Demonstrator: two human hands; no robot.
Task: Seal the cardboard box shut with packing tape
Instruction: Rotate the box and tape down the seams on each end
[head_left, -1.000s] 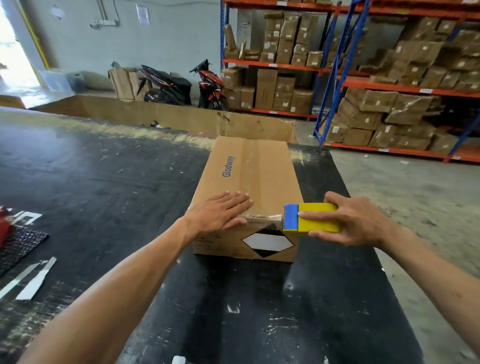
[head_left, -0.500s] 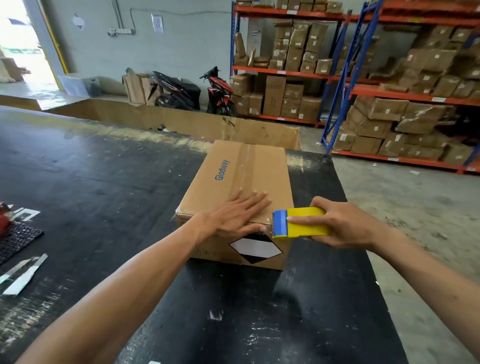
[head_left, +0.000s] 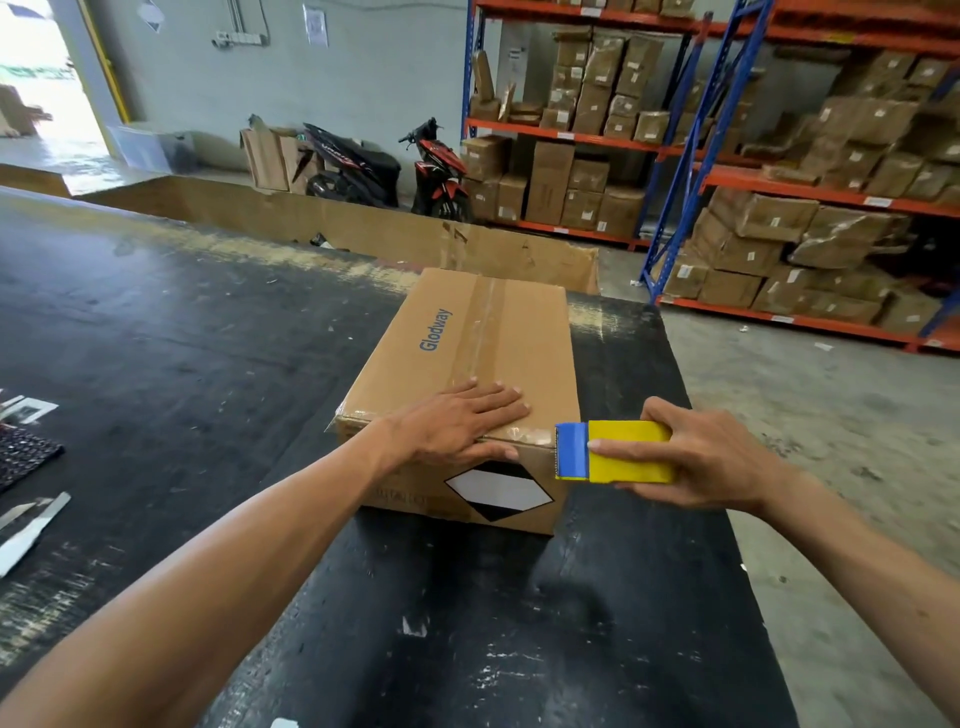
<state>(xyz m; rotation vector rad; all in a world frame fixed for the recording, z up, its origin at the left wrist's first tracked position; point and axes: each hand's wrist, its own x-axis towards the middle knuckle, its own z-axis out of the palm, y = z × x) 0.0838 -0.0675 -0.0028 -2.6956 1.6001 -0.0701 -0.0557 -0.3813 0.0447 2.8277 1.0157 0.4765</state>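
Observation:
A closed cardboard box (head_left: 524, 338) printed "Glodway" lies on the black table (head_left: 208, 364), with clear tape along its top seam and across its near top edge. My left hand (head_left: 457, 423) rests flat on the box's near top edge, fingers spread, thumb over the front face. My right hand (head_left: 701, 452) grips a yellow and blue tape dispenser (head_left: 613, 451), whose blue end touches the box's near right corner. A black and white diamond label (head_left: 498, 491) marks the front face.
White strips (head_left: 31, 525) and a dark mesh item (head_left: 23, 457) lie at the table's left edge. A large open carton (head_left: 363, 228) stands behind the table. Racks of boxes (head_left: 779, 208) fill the right, and two motorbikes (head_left: 389, 166) are parked at the wall.
The dispenser has slid right along the box's near top edge to its right corner. My left hand stays pressed on that edge.

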